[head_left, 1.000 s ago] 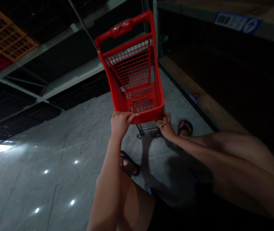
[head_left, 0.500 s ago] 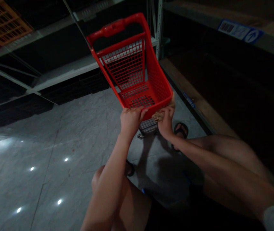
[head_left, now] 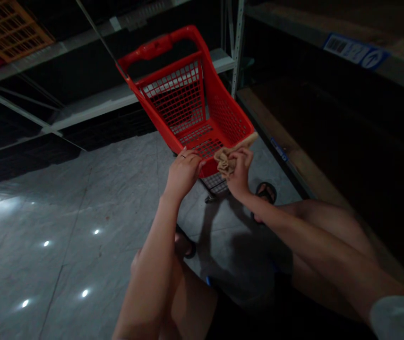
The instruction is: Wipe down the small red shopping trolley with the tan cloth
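Note:
A red plastic shopping cart (head_left: 219,111) stands in front of me, its handle at the far end and its grid-walled basket holding nothing I can see. My left hand (head_left: 184,170) is closed over the near left corner of the basket rim. In my right hand (head_left: 240,172) is a bunched tan cloth (head_left: 225,162), pressed at the near rim toward the right corner. Part of the cloth trails over that corner.
Metal shelving (head_left: 91,111) runs behind the cart, with a yellow crate (head_left: 13,28) at upper left. A shelf with a wooden board (head_left: 276,127) and a blue-white label (head_left: 356,51) borders the right. Grey tile floor (head_left: 63,212) spreads left; my sandalled foot (head_left: 266,192) is near the cart.
The cart's handle end has swung left and slightly down in view. Both hands have shifted left, and more of the cloth now shows at the near rim.

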`<state>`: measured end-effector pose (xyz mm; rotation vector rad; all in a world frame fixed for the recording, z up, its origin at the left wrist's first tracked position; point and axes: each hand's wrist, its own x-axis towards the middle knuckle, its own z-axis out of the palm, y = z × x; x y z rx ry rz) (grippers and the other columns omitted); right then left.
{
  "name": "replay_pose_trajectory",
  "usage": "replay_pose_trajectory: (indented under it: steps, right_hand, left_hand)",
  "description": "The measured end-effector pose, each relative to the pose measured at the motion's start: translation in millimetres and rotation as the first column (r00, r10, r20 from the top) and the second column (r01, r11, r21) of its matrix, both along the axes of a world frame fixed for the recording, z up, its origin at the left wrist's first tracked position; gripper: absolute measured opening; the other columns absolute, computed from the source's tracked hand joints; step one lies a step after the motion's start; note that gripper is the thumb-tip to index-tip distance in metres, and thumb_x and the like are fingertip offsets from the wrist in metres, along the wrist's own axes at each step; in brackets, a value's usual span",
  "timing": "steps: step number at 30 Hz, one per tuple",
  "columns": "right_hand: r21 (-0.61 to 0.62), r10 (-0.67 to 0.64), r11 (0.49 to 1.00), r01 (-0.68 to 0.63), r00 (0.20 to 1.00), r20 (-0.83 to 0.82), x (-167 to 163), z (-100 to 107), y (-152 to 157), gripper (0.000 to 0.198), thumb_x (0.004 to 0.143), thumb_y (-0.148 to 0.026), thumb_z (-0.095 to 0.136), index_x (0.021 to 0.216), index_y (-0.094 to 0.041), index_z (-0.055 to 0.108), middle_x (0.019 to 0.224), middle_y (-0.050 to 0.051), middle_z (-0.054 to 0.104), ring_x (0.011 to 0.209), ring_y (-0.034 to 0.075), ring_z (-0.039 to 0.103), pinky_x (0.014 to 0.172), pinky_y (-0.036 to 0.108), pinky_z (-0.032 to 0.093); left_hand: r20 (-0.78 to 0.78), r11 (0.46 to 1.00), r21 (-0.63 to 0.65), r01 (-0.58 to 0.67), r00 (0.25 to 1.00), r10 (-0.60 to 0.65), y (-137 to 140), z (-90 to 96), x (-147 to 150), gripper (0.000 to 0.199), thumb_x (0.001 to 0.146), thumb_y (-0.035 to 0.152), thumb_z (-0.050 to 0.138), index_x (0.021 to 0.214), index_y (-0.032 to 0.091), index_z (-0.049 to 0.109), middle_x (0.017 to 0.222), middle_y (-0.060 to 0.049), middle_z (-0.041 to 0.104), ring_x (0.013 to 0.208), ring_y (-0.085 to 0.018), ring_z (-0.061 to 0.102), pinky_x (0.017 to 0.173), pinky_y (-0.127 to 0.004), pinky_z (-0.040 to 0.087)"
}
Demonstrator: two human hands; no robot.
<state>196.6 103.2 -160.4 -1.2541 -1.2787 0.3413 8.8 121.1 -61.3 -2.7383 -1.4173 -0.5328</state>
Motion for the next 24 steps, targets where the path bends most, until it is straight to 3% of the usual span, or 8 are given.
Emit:
replay_pose_trajectory:
  steps: [3, 5, 12, 15, 18, 20, 22, 24]
  right_hand:
    - [-0.27, 0.09, 0.958, -0.096, 0.995, -0.034, -13.0, -48.8, -10.3, 0.028, 0.068, -0.011, 0.058, 0.094, -0.022, 0.058, 0.114, 0.009, 0.054, 0.106, 0.024, 0.058, 0.101, 0.044, 0.05]
    - [-0.348, 0.067, 0.934, -0.083, 0.996, -0.06, -17.4, -57.3, -10.6, 0.027, 0.067, -0.01, 0.051, 0.091, -0.021, 0.059, 0.104, 0.009, 0.059, 0.1, 0.024, 0.06, 0.098, 0.044, 0.051]
    - [0.035, -0.066, 0.997, 0.068, 0.996, -0.054, -6.3, 28.5, 10.1, 0.039, 0.073, -0.008, 0.05, 0.106, -0.025, 0.062, 0.117, 0.007, 0.057, 0.112, 0.021, 0.058, 0.102, 0.039, 0.049]
    - [0.009, -0.084, 0.996, 0.085, 0.994, -0.068, -6.6, 15.7, 10.9, 0.035, 0.072, -0.011, 0.055, 0.104, -0.025, 0.059, 0.121, 0.008, 0.052, 0.113, 0.021, 0.057, 0.102, 0.039, 0.049]
    - [-0.238, -0.073, 0.97, 0.04, 0.988, -0.132, -13.7, -23.2, 6.3, 0.031, 0.067, -0.015, 0.059, 0.096, -0.023, 0.053, 0.102, 0.006, 0.058, 0.096, 0.021, 0.059, 0.092, 0.038, 0.053]
    - [-0.346, -0.069, 0.938, 0.008, 0.984, -0.166, -16.7, -34.4, 5.5, 0.028, 0.065, -0.015, 0.058, 0.091, -0.023, 0.052, 0.091, 0.004, 0.061, 0.088, 0.021, 0.06, 0.086, 0.038, 0.053]
    - [-0.306, -0.058, 0.952, 0.007, 0.986, -0.157, -13.9, -22.4, 9.4, 0.029, 0.065, -0.014, 0.056, 0.093, -0.022, 0.054, 0.095, 0.006, 0.064, 0.092, 0.023, 0.061, 0.089, 0.038, 0.052]
    - [-0.158, -0.035, 0.987, 0.018, 0.994, -0.105, -3.9, 7.1, 18.6, 0.032, 0.069, -0.015, 0.057, 0.1, -0.022, 0.056, 0.106, 0.008, 0.065, 0.103, 0.024, 0.061, 0.095, 0.038, 0.05]
  left_hand:
    - [-0.005, 1.0, 0.028, 0.005, 1.0, -0.005, -1.2, -3.9, 2.2, 0.027, 0.105, 0.029, 0.046, 0.107, 0.017, 0.071, 0.11, -0.01, 0.075, 0.122, -0.025, 0.062, 0.12, -0.048, 0.041]
    - [-0.01, 0.999, 0.046, 0.005, 1.0, -0.004, -0.7, -5.7, 1.8, 0.028, 0.106, 0.028, 0.045, 0.107, 0.017, 0.07, 0.109, -0.01, 0.074, 0.121, -0.025, 0.062, 0.119, -0.047, 0.043]
    - [-0.007, 0.997, 0.082, 0.003, 1.0, -0.003, 2.2, -8.9, 5.4, 0.025, 0.103, 0.023, 0.047, 0.11, 0.016, 0.07, 0.111, -0.01, 0.074, 0.117, -0.024, 0.062, 0.121, -0.045, 0.04]
    - [-0.01, 0.995, 0.095, 0.018, 1.0, -0.017, 2.7, -8.4, 11.2, 0.027, 0.103, 0.019, 0.045, 0.111, 0.016, 0.071, 0.113, -0.011, 0.074, 0.117, -0.024, 0.062, 0.122, -0.046, 0.04]
    - [-0.024, 0.993, 0.112, 0.036, 0.999, -0.034, 4.0, -7.5, 17.9, 0.028, 0.104, 0.022, 0.044, 0.11, 0.016, 0.072, 0.11, -0.011, 0.075, 0.114, -0.025, 0.064, 0.12, -0.046, 0.042]
    - [-0.037, 0.992, 0.12, 0.044, 0.999, -0.04, 5.9, -7.2, 22.1, 0.028, 0.103, 0.022, 0.046, 0.11, 0.016, 0.072, 0.108, -0.01, 0.075, 0.112, -0.025, 0.064, 0.118, -0.046, 0.044]
    - [-0.043, 0.992, 0.118, 0.054, 0.998, -0.049, 9.0, -7.6, 26.2, 0.026, 0.102, 0.018, 0.047, 0.11, 0.016, 0.072, 0.109, -0.01, 0.075, 0.111, -0.025, 0.065, 0.118, -0.045, 0.045]
    - [-0.038, 0.992, 0.109, 0.063, 0.998, -0.059, 12.8, -9.0, 30.3, 0.027, 0.099, 0.013, 0.047, 0.109, 0.016, 0.072, 0.11, -0.011, 0.074, 0.112, -0.025, 0.064, 0.119, -0.046, 0.044]
